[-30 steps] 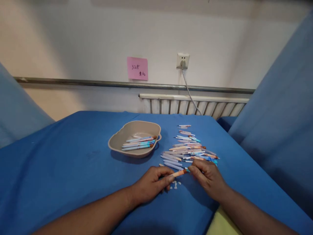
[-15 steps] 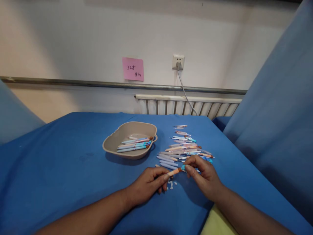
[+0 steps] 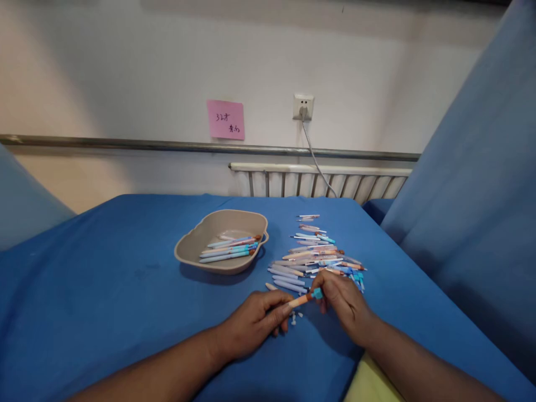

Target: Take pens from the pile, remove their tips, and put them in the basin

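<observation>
My left hand [image 3: 255,324] pinches a pen [image 3: 298,301] by its pale orange barrel. The pen slants up to the right, with a brown section and a blue end piece [image 3: 316,293]. Around that blue end curl the fingers of my right hand [image 3: 345,301], its thumb drawn back beside the index finger. Several small white bits [image 3: 293,318] lie on the blue cloth under the pen. Just beyond my hands spreads a pile of pen parts [image 3: 316,257]: lilac and orange barrels, thin refills and blue and brown pieces.
A beige basin [image 3: 188,258] with several pens in it stands left of the pile on the blue cloth [image 3: 104,290]. Something yellow [image 3: 372,382] lies at the front right. Behind are a radiator [image 3: 285,181], a metal rail [image 3: 167,146] and a plugged-in cable [image 3: 312,148].
My right thumb has slid back from the pen's blue end, which now shows more fully. The pen has shifted slightly down. My left hand keeps its pinch.
</observation>
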A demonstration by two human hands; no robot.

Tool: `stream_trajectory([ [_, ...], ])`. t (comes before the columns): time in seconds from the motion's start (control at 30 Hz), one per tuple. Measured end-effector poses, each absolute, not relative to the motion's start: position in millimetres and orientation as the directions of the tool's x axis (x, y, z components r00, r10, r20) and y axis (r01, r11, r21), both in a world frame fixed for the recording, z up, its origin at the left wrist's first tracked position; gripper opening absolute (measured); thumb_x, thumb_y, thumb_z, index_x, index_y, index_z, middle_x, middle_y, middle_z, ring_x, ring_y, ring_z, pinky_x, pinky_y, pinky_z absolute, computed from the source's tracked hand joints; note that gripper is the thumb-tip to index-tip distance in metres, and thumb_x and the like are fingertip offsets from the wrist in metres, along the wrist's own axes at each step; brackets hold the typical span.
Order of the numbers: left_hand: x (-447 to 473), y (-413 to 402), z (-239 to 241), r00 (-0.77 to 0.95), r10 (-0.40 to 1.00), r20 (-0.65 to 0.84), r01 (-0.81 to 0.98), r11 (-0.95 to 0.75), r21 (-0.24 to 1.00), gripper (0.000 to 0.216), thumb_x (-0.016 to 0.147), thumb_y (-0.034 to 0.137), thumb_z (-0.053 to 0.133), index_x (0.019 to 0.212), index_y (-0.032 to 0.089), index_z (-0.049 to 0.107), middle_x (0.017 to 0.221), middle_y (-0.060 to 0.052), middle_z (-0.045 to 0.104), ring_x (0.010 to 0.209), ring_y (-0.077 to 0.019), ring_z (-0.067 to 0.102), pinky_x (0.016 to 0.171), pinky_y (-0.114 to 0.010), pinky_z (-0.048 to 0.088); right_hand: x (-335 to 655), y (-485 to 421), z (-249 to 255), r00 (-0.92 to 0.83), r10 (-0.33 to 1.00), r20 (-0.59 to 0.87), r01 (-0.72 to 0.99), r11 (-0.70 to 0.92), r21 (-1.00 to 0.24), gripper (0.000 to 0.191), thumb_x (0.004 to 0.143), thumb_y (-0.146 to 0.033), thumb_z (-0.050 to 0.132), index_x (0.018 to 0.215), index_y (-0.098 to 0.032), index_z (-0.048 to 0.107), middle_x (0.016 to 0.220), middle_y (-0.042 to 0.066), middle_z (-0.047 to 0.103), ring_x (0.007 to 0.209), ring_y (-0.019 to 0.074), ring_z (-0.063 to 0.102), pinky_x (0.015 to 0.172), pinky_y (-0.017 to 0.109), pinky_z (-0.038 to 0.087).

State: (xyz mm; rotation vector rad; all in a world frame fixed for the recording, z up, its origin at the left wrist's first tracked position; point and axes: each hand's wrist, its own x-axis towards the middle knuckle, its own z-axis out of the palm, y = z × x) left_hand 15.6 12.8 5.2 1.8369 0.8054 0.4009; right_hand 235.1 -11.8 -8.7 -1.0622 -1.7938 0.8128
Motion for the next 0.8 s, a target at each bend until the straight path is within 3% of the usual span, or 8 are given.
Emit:
stream_trajectory([
  [0.1,15,13,4,0.714,0.695,-0.087,0.329,-0.222,0.918,0.035,0.093,0.043,0.04,0.096,0.015,0.062,0.072,-0.001,0.062,0.062,-0.0104,0.056,0.059,-0.02,0.044,235,-9,-14,-0.223,0.921,0.32,0.22,0.367,-0.904,0.047,0.097,-0.047,0.02,0.091,-0.018,0.057,0.063,0.0,0.056,0.056,0.0134,0.055,0.056,0.026,0.041],
  [0.2,13,13,5,0.68,0.732,-0.042,0.28,-0.207,0.937,0.032,0.093,0.042,0.041,0.097,0.015,0.058,0.074,-0.002,0.063,0.063,-0.0114,0.058,0.06,-0.022,0.046,235,-6,-16,-0.196,0.94,0.278,0.203,0.317,-0.927,0.043,0.097,-0.048,0.025,0.087,-0.018,0.056,0.065,0.0,0.056,0.055,0.0125,0.055,0.055,0.025,0.041],
  [0.33,5,17,22,0.574,0.816,0.076,0.255,-0.265,0.93,0.027,0.094,0.039,0.04,0.093,0.016,0.054,0.079,-0.004,0.066,0.067,-0.0132,0.06,0.066,-0.025,0.048,234,-6,-17,-0.222,0.942,0.251,0.22,0.3,-0.928,0.042,0.097,-0.047,0.028,0.086,-0.018,0.056,0.067,0.0,0.056,0.055,0.0121,0.055,0.055,0.025,0.041],
  [0.43,-10,29,49,0.431,0.879,0.203,0.319,-0.359,0.877,0.025,0.093,0.038,0.041,0.094,0.018,0.056,0.087,-0.005,0.067,0.08,-0.0166,0.061,0.074,-0.028,0.047,233,-7,-17,-0.248,0.936,0.249,0.234,0.307,-0.923,0.041,0.097,-0.046,0.029,0.086,-0.017,0.056,0.068,0.0,0.056,0.057,0.0122,0.055,0.055,0.025,0.041],
  [0.5,-25,44,67,0.335,0.894,0.299,0.443,-0.429,0.787,0.027,0.091,0.04,0.042,0.097,0.02,0.059,0.093,-0.004,0.065,0.086,-0.0186,0.059,0.076,-0.029,0.045,233,-8,-19,-0.261,0.932,0.25,0.26,0.318,-0.912,0.042,0.097,-0.045,0.029,0.084,-0.017,0.057,0.068,0.0,0.056,0.057,0.0123,0.055,0.056,0.025,0.041],
  [0.6,-52,73,85,0.288,0.898,0.332,0.768,-0.424,0.479,0.036,0.089,0.045,0.041,0.096,0.017,0.063,0.082,-0.003,0.062,0.073,-0.0179,0.054,0.066,-0.028,0.042,232,-8,-21,-0.269,0.929,0.256,0.298,0.333,-0.895,0.042,0.097,-0.046,0.028,0.084,-0.018,0.058,0.067,0.0,0.058,0.057,0.0128,0.055,0.059,0.025,0.041],
  [0.8,-87,115,79,0.365,0.919,0.152,0.869,-0.395,0.299,0.029,0.084,0.038,0.047,0.084,0.017,0.068,0.076,-0.003,0.065,0.072,-0.0177,0.055,0.061,-0.025,0.038,231,-8,-22,-0.311,0.918,0.248,0.338,0.351,-0.873,0.041,0.097,-0.044,0.028,0.086,-0.019,0.058,0.068,0.001,0.059,0.061,0.0144,0.056,0.06,0.026,0.04],
])
